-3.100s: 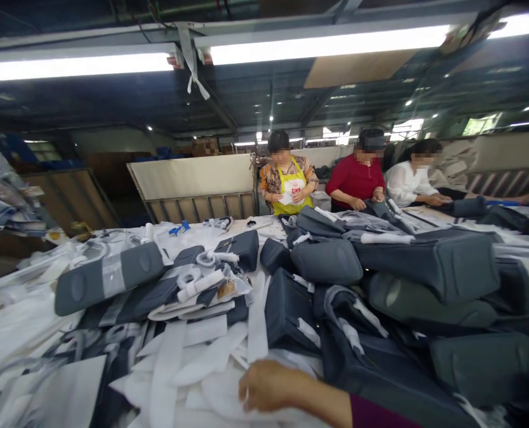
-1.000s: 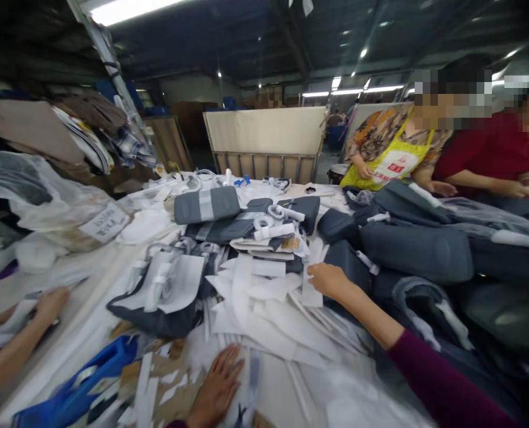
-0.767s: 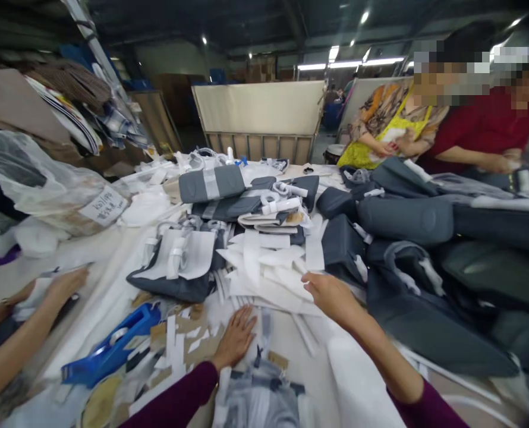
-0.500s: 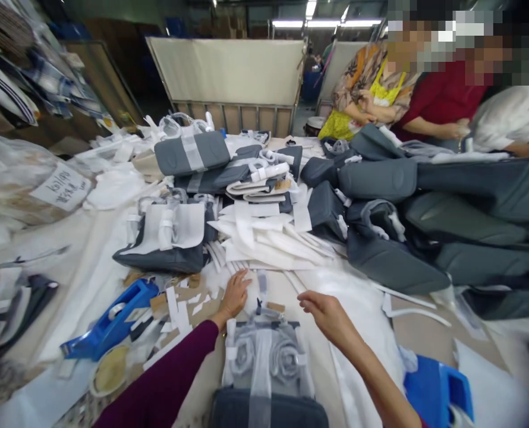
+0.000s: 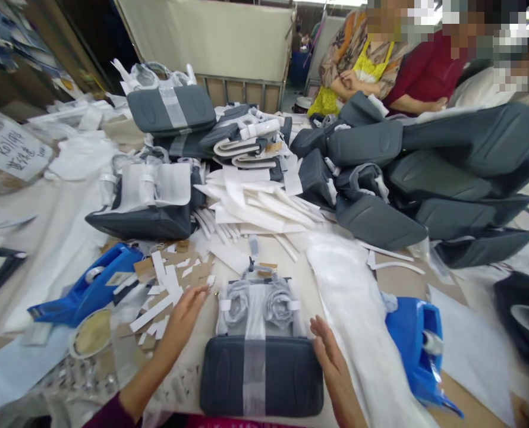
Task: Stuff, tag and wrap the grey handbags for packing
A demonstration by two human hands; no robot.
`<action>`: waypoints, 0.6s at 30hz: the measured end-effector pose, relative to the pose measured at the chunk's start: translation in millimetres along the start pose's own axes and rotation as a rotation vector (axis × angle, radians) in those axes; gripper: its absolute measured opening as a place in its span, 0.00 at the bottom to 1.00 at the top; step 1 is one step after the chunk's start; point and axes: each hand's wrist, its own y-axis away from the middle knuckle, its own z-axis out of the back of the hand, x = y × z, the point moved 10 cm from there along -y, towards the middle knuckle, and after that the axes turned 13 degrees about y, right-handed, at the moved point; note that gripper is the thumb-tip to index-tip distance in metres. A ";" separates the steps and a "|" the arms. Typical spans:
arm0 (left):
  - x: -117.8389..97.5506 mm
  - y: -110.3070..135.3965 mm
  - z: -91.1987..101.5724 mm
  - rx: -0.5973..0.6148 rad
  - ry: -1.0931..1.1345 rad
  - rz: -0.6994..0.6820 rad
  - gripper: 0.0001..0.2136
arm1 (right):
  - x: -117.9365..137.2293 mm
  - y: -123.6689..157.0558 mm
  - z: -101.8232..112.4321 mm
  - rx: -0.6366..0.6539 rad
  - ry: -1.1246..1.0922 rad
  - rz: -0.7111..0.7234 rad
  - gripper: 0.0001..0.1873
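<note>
A dark grey bag [image 5: 286, 375] with a clear band wrapped round its middle lies flat right in front of me, its rolled grey straps [image 5: 256, 302] bound with white strips above it. My left hand [image 5: 183, 317] hovers open just left of the bag, fingers stretched over paper scraps. At the bag's right edge my right hand [image 5: 329, 355] is open too, fingers straight and nearly touching it.
A blue tape dispenser [image 5: 84, 289] lies at left, another [image 5: 418, 346] at right. White fabric strips [image 5: 255, 205] and wrapped grey bags [image 5: 143, 209] pile ahead; grey bags [image 5: 443, 157] heap at right. Three seated people [image 5: 425, 71] work at the far side.
My view has dropped from the far pile to the table in front. My right hand drew back from the white strips, and both hands came down beside the grey bag.
</note>
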 end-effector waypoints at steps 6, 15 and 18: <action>55.6 79.9 -31.5 0.100 0.074 0.078 0.29 | -33.6 15.4 -12.0 0.040 0.043 0.014 0.32; 63.1 112.5 -50.6 0.127 0.285 -0.052 0.27 | -49.7 31.5 -16.3 0.009 -0.137 0.152 0.36; 48.0 112.7 -46.2 0.175 0.007 -0.185 0.20 | -49.1 39.0 -12.6 -0.008 -0.205 0.216 0.34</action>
